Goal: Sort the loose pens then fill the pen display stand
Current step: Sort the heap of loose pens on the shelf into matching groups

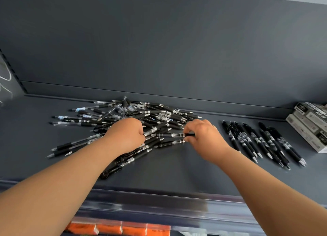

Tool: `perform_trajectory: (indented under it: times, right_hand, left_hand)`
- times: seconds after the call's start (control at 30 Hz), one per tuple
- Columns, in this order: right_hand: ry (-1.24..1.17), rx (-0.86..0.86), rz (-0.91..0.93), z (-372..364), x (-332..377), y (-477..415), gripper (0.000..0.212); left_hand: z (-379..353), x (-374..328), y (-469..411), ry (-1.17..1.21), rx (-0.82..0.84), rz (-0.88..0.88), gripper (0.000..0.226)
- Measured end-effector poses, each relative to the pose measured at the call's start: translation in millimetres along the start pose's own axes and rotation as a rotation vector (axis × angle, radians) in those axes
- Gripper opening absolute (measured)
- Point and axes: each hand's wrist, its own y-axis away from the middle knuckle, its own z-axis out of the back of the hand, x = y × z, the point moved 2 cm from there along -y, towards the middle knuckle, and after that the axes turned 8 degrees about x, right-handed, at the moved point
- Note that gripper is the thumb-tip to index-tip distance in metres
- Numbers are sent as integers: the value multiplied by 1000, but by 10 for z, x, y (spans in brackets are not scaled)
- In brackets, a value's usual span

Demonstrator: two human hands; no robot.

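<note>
A jumbled heap of loose black pens (127, 117) lies on the dark grey shelf (177, 168), in the middle toward the back. My left hand (126, 134) rests on the heap's near side, fingers curled down among the pens; what it holds is hidden. My right hand (205, 138) pinches the end of one black pen (169, 135) that lies crosswise at the heap's right edge. To the right, several sorted black pens (261, 143) lie side by side, tips pointing toward me. No display stand is in view.
Stacked grey and white pen boxes (311, 129) stand at the far right of the shelf. The shelf's back wall (159, 49) rises just behind the heap. Orange packets (120, 228) sit on a lower shelf below the front rail (159, 200).
</note>
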Motion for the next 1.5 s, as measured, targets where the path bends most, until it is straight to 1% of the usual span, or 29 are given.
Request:
perform_trajectory:
  times: [0.1, 0.2, 0.27, 0.3, 0.33, 0.4, 0.53, 0.67, 0.7, 0.77, 0.8, 0.87, 0.93, 1.0, 1.07, 1.2, 1.27, 1.3, 1.37, 1.5]
  right_hand:
    - [-33, -2, -47, -6, -47, -33, 9]
    - [-33, 10, -71, -40, -55, -41, 13]
    - [-10, 32, -77, -73, -55, -38, 16]
    - [7, 38, -73, -92, -53, -39, 16]
    - [21, 39, -67, -109, -50, -42, 16]
    - [34, 44, -57, -138, -49, -55, 17]
    - [107, 97, -32, -171, -57, -70, 28]
    - [203, 105, -30, -193, -96, -61, 26]
    - [208, 101, -36, -194, -110, -55, 26]
    - [184, 94, -58, -183, -145, -38, 24]
    - [161, 86, -71, -172, -163, -29, 23]
    - [98, 68, -98, -149, -192, -17, 20]
    - [38, 53, -113, -125, -198, -5, 20]
    - [-5, 46, -116, -106, -191, 11, 21]
    - [-37, 47, -119, -95, -185, 23, 21]
    - [-106, 50, -138, -71, -202, 50, 19]
    - [-138, 50, -150, -52, -212, 67, 18]
    - [-157, 53, -159, -41, -217, 74, 17]
    - [-209, 62, -180, -15, -228, 89, 15]
    - [-322, 72, -210, 38, -238, 121, 12]
  left_hand:
    - [69, 37, -2, 110, 15, 26, 9]
    - [100, 25, 22, 188, 96, 24, 11]
    - [97, 2, 37, 201, 140, 12, 8]
    - [93, -7, 55, 188, 152, 12, 4]
    - [76, -12, 62, 173, 168, 18, 4]
    - [32, -16, 67, 141, 189, 23, 9]
    - [-51, -15, 73, 53, 208, 32, 19]
    - [-91, -73, 91, -81, 163, 36, 8]
    - [-97, -89, 90, -110, 150, 43, 11]
    - [-112, -82, 70, -140, 131, 67, 22]
    - [-117, -76, 58, -147, 113, 66, 22]
    - [-120, -83, 51, -165, 99, 65, 17]
    - [-130, -109, 48, -228, 85, 56, 7]
    - [-141, -151, 49, -272, 73, 52, 19]
    - [-140, -172, 39, -283, 83, 61, 24]
    - [-121, -180, 9, -223, 138, 76, 26]
    - [-129, -168, -11, -198, 139, 82, 25]
    - [-133, -160, -19, -190, 132, 79, 21]
    - [-123, -145, -37, -176, 117, 78, 7]
    - [-65, -160, -79, -55, 155, 64, 12]
